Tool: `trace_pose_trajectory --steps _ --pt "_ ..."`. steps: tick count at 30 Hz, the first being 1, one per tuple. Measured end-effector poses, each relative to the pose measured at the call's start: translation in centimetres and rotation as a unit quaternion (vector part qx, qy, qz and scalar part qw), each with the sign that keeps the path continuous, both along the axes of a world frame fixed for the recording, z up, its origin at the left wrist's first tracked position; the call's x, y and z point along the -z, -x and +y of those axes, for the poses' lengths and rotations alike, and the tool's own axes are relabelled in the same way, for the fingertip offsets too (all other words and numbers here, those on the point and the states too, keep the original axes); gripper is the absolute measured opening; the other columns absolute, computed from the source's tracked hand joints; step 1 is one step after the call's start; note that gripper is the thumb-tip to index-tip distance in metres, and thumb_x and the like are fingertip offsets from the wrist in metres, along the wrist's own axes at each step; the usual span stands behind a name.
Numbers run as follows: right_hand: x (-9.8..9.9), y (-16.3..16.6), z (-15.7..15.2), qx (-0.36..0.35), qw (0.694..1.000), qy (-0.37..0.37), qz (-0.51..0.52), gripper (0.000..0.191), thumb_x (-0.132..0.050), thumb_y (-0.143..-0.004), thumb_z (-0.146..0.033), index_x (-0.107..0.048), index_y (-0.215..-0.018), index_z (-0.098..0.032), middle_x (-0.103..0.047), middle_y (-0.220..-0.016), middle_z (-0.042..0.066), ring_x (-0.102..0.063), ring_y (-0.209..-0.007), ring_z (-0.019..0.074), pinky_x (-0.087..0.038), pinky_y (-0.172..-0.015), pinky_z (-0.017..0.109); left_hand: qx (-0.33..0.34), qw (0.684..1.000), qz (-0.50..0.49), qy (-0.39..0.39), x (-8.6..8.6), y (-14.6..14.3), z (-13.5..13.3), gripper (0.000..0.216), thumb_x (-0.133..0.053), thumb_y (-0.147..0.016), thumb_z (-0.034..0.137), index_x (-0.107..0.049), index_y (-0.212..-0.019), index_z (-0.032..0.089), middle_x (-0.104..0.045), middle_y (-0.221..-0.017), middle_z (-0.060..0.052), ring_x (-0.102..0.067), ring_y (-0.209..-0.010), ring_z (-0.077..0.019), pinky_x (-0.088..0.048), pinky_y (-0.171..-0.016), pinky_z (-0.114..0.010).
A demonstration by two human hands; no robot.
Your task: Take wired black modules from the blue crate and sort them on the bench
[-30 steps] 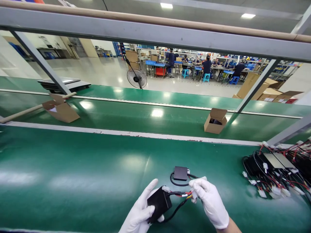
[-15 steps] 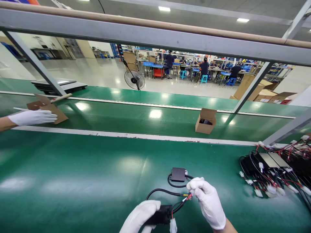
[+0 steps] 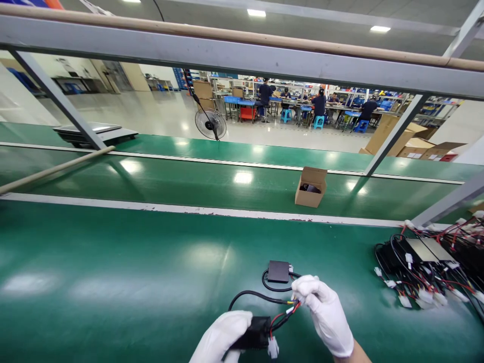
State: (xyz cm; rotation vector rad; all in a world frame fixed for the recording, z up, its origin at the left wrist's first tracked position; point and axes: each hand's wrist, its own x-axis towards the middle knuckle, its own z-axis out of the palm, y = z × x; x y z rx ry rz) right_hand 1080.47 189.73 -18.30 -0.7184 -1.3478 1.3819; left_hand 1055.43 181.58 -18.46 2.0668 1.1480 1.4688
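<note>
A long green conveyor belt (image 3: 113, 282) fills the lower view, and everything else is placed from it. Above its far edge runs a grey metal frame (image 3: 242, 55) with slanted struts. Beyond the white dividing strip, on a second green lane, stands an open cardboard box (image 3: 310, 187), flaps up, something dark inside. At the belt's right end lies a heap of black modules with tangled red and black wires and white plugs (image 3: 427, 267). Far behind the belt, a standing fan (image 3: 210, 123) sits on the shop floor, and people work at distant benches.

On the belt near its front edge lies a small flat black module (image 3: 279, 270), its black cable looped beside it, just beyond the right hand.

The left hand (image 3: 223, 340), in a white glove, is clasped around a black box-shaped module (image 3: 255, 334) held just above the belt's near edge; a white plug (image 3: 273, 347) hangs from its short leads. The right hand (image 3: 327, 315), also white-gloved, pinches the bundle of red, yellow and black wires (image 3: 289, 308) running from that module, fingers closed on them.
</note>
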Motion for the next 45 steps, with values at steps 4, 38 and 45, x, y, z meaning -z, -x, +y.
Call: trace_pose_trajectory --steps 4,38,45 --pt "-0.3 -0.6 0.0 0.054 0.983 -0.046 -0.171 0.020 -0.057 -0.093 -0.042 -0.068 -0.088 -0.025 -0.062 -0.114 0.008 -0.063 -0.102 0.0237 -0.054 -0.088 0.039 0.011 0.997 0.070 -0.033 0.1 0.5 0.6 0.051 -0.045 -0.086 0.008 -0.050 -0.132 0.029 -0.073 -0.103 -0.009 -0.071 -0.092 -0.0224 -0.060 -0.080 -0.035" --pt "-2.6 3.5 -1.8 -0.099 0.867 0.068 -0.483 0.092 -0.078 -0.056 -0.026 -0.045 -0.141 -0.016 -0.057 -0.135 0.015 -0.053 -0.122 0.0348 -0.043 -0.104 0.046 -0.006 0.833 -0.256 0.491 -2.5 -2.0 2.4 0.052 -0.063 -0.078 0.039 -0.046 -0.122 0.017 -0.047 -0.084 0.001 -0.048 -0.066 -0.0116 -0.045 -0.054 -0.025" --pt "-1.1 3.5 -2.4 -0.103 0.829 0.032 -0.549 0.055 -0.070 -0.059 -0.022 -0.059 -0.113 -0.023 -0.068 -0.107 0.008 -0.067 -0.089 0.0316 -0.053 -0.078 0.043 0.001 0.792 -0.259 0.554 0.1 -2.8 2.1 0.059 -0.063 -0.078 0.037 -0.042 -0.128 0.015 -0.045 -0.084 0.003 -0.050 -0.058 -0.0083 -0.047 -0.049 -0.023"
